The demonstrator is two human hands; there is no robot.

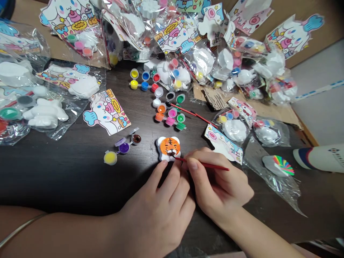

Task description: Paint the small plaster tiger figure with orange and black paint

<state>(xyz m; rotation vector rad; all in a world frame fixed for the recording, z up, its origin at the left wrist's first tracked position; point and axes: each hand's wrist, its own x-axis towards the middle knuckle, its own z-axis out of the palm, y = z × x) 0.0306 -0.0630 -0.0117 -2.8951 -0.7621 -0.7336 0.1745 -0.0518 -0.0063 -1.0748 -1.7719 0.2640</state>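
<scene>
A small white figure with an orange tiger face [168,146] and black markings lies on the dark table. My left hand [168,204] reaches it from below, its index fingertip touching the lower edge; the thumb side is hard to make out. Pinched in my right hand [215,179] is a thin red paintbrush [215,166], its dark tip on the figure's muzzle. A second red brush [195,114] rests by the open paint pots, its tip near the black pot [170,96]. White, orange [159,116], pink and green pots stand just above the figure.
Yellow, purple [124,147] and brown pots sit left of the figure. Bagged white figures [168,75] and printed cards [109,113] crowd the back and left. At the right are a paper cup [319,157], a rainbow-striped piece [279,166] and plastic wrap [274,188].
</scene>
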